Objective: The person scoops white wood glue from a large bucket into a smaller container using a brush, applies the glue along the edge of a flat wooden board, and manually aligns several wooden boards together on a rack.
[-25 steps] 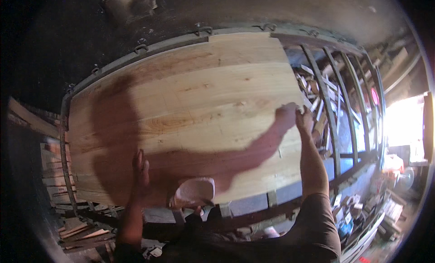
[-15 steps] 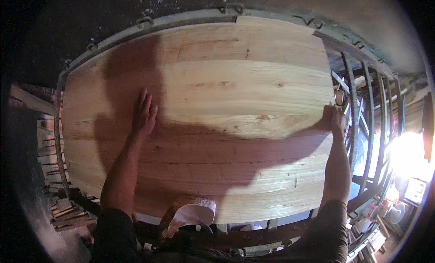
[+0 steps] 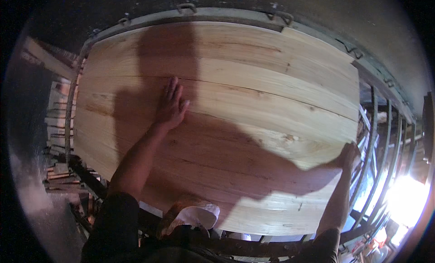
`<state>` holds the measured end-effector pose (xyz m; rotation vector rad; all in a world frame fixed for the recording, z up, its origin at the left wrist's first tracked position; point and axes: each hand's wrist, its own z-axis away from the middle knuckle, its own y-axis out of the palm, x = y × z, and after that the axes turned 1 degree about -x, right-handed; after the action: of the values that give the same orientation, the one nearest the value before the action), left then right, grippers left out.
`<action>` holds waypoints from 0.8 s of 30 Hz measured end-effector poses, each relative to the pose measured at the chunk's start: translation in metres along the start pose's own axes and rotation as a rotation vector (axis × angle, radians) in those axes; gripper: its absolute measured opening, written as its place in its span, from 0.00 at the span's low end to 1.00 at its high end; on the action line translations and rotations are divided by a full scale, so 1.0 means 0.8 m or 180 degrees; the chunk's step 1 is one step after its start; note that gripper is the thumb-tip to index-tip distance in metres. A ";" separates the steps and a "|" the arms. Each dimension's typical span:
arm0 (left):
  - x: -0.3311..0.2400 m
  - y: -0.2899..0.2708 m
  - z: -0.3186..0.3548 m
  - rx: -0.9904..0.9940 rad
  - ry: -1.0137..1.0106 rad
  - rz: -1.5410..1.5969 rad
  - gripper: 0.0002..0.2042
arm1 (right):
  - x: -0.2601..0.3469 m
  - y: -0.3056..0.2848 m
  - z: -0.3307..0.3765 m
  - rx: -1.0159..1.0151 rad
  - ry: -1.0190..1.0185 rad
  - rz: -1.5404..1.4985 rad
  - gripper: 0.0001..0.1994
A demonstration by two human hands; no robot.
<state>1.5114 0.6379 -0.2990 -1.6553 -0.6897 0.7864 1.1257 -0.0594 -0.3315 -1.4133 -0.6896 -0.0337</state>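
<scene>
Head view, near to far: at 6 o'clock a white cap [image 3: 195, 216] shows at the bottom edge, w/ dark sleeves either side. Left forearm rises from approx 7 o'clock toward centre; left hand [image 3: 171, 106] lies flat, palm down, fingers spread, on the wide wood panel [image 3: 253, 99], gripping nothing, just touching the surface left of centre. Right arm runs up from 5 o'clock to the panel's right edge at approx 3 o'clock; right hand [image 3: 348, 155] sits on that edge, fingers seemingly curled round it, but how tight can't tell, it's in shadow. Panel is made of several pale boards joined lengthwise, fills the middle of the frame, the person's shadow across it. It rests on a metal frame [image 3: 217, 12] w/ clamps along the rim at 12 o'clock. At 9 o'clock, stacked wood offcuts [image 3: 56, 127] beside the frame. At 4 o'clock, metal bars [image 3: 385, 140] and bright glare beyond.
</scene>
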 end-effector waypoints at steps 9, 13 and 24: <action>-0.003 -0.021 0.006 -0.0113 0.0043 0.0248 0.32 | -0.101 0.058 -0.024 0.0346 -0.0834 -0.1773 0.18; 0.007 0.001 -0.006 0.0071 -0.0068 0.0255 0.34 | -0.041 0.084 -0.008 -0.2269 -0.2678 0.2920 0.15; 0.060 -0.037 0.207 -0.0801 0.0005 0.0411 0.30 | 0.173 -0.229 0.463 0.0906 -0.2452 0.1332 0.26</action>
<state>1.4082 0.7792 -0.3026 -1.9437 -0.7085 0.8154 1.0062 0.2936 -0.1061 -1.2501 -0.9570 0.9427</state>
